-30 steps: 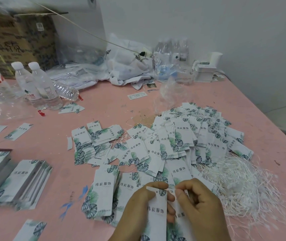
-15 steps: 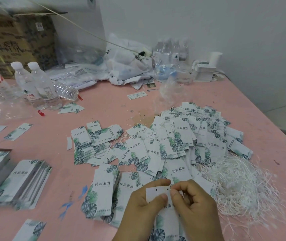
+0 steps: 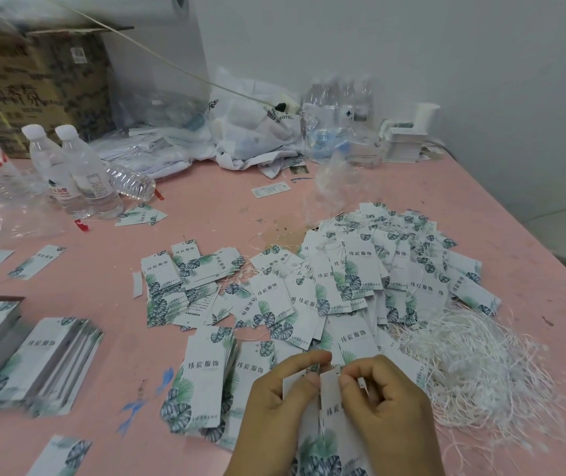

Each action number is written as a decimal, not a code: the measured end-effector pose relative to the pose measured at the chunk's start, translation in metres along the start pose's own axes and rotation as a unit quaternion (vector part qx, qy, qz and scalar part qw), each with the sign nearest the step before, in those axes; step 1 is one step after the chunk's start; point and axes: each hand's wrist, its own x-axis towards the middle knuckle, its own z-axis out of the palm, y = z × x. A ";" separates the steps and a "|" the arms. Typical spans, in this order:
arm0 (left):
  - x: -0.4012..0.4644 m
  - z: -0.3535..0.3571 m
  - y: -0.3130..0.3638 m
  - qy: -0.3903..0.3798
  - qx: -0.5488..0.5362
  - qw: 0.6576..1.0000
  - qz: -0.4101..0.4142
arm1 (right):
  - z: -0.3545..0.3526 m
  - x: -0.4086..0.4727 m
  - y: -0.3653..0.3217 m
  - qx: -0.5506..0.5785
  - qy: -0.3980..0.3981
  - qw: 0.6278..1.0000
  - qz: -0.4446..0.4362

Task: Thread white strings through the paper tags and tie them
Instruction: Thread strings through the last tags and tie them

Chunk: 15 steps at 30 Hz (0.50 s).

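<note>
Mid-batch; left hand [image 3: 276, 400] pinches the held tag [image 3: 331, 400] by its top edge, right hand [image 3: 383, 403] fingers curled, pinching a white string end at the hole, probably mid-threading, view blurry; strung tags pile [image 3: 377, 269] beyond the held tag; unthreaded stacks [image 3: 44, 359] left of it; loose strings [image 3: 474, 365] right; plenty left.

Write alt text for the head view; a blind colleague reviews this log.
Two hands, left hand and right hand, pinch a leaf-printed paper tag over a pink table, with a tag heap and white strings beyond.
</note>
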 end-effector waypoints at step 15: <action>0.003 -0.004 0.002 -0.027 0.023 0.999 0.019 | -0.008 0.003 -0.003 0.093 -0.130 0.978 0.137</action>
